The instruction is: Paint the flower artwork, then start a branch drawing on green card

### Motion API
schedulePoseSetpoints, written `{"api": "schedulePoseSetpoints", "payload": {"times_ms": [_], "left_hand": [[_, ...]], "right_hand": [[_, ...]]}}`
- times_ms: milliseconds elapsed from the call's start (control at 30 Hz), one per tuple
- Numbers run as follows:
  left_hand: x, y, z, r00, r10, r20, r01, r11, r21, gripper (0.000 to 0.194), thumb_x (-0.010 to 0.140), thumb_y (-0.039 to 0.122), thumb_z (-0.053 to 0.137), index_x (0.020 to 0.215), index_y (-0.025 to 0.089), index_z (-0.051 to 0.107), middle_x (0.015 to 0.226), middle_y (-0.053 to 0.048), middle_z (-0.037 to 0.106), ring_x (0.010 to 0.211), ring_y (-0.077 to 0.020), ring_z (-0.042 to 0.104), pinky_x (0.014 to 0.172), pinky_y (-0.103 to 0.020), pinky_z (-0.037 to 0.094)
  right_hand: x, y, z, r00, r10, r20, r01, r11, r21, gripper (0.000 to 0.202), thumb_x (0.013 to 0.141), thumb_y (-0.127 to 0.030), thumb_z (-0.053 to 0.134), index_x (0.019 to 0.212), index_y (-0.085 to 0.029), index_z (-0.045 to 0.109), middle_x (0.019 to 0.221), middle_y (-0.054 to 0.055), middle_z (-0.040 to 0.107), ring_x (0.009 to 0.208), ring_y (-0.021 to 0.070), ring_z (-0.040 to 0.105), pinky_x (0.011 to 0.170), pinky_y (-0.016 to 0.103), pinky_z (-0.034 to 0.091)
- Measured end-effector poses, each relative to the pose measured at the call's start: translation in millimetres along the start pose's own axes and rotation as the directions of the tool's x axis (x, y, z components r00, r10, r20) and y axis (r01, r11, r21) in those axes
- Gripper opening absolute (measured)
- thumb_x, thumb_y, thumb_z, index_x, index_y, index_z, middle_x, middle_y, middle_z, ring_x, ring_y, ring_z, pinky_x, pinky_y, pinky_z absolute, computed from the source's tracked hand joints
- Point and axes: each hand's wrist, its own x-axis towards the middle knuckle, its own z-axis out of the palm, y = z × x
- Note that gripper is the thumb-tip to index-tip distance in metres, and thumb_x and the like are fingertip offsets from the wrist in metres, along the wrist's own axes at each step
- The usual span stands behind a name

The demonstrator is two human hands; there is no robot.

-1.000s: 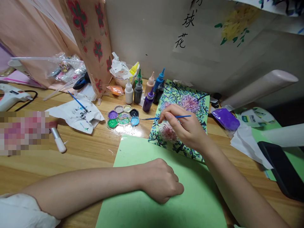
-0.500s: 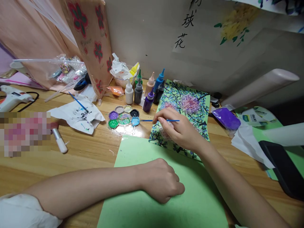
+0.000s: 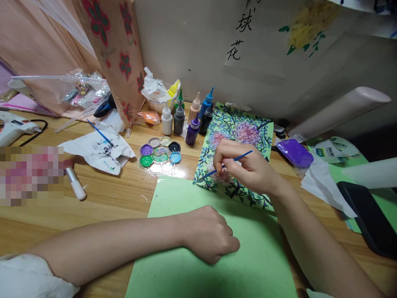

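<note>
My right hand (image 3: 245, 167) pinches a thin blue paintbrush (image 3: 245, 154). Its tip points down to the left, at the lower left part of a painted green sheet (image 3: 204, 153) with dark branches, small leaves and pink and purple flower heads. Whether the bristles touch that sheet I cannot tell. Curled into a fist, my left hand (image 3: 211, 236) rests on a plain green sheet (image 3: 182, 273) in front of me, and nothing shows in it. Left of the painting lies a flower-shaped paint palette (image 3: 158, 169) with purple, green, black and light blue wells.
Several paint bottles (image 3: 179, 120) stand behind the palette beside a bowl of crumpled tissue (image 3: 155, 91). A second paintbrush (image 3: 99, 131) lies on a stained tissue (image 3: 83, 147). At right are a purple packet (image 3: 294, 153) and a black phone-like object (image 3: 366, 219). A glue gun (image 3: 15, 128) is far left.
My right hand has moved right and slightly down, taking the brush from the palette's light blue well to the painted sheet. The brush is now tilted. My left hand stays in place.
</note>
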Motion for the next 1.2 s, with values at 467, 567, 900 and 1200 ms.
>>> {"api": "schedulePoseSetpoints", "payload": {"times_ms": [467, 567, 900, 1200], "left_hand": [[-0.2, -0.6, -0.7, 1.000, -0.005, 0.017, 0.005, 1.000, -0.006, 0.009, 0.068, 0.024, 0.062, 0.067, 0.019, 0.054, 0.063, 0.001, 0.062, 0.057, -0.0141, 0.053, 0.038, -0.029, 0.021], [-0.1, -0.3, -0.8, 1.000, -0.007, 0.011, 0.007, 1.000, -0.007, 0.009, 0.068, 0.024, 0.062, 0.066, 0.019, 0.054, 0.063, 0.001, 0.062, 0.057, -0.0142, 0.053, 0.038, -0.029, 0.021], [-0.3, 0.2, 1.5, 1.000, -0.009, -0.016, 0.009, 1.000, 0.003, 0.011, 0.066, 0.024, 0.063, 0.065, 0.019, 0.053, 0.062, 0.001, 0.061, 0.056, -0.0144, 0.053, 0.038, -0.028, 0.018], [0.2, -0.2, -0.5, 1.000, -0.005, 0.007, 0.005, 1.000, 0.011, 0.009, 0.066, 0.024, 0.063, 0.068, 0.019, 0.056, 0.064, 0.001, 0.062, 0.057, -0.0150, 0.054, 0.038, -0.028, 0.018]], "right_hand": [[0.2, -0.3, 1.8, 1.000, 0.011, 0.002, -0.011, 1.000, -0.029, 0.020, 0.080, -0.016, 0.040, 0.065, -0.018, 0.052, 0.063, 0.001, 0.053, 0.064, 0.0145, 0.046, 0.061, 0.028, 0.034], [0.0, -1.0, 2.2, 1.000, 0.016, 0.025, -0.015, 0.999, -0.040, 0.019, 0.079, -0.014, 0.040, 0.064, -0.018, 0.052, 0.063, 0.001, 0.052, 0.063, 0.0143, 0.046, 0.060, 0.028, 0.034], [3.0, -1.4, 7.7, 0.994, 0.059, -0.095, -0.064, 0.996, -0.056, 0.020, 0.092, -0.025, 0.038, 0.088, -0.020, 0.057, 0.087, 0.005, 0.060, 0.084, 0.0182, 0.051, 0.076, 0.032, 0.038], [5.1, 0.4, 11.4, 0.993, 0.115, 0.004, -0.114, 0.987, -0.114, 0.022, 0.093, -0.028, 0.038, 0.094, -0.020, 0.058, 0.094, 0.007, 0.061, 0.091, 0.0191, 0.051, 0.080, 0.033, 0.039]]}}
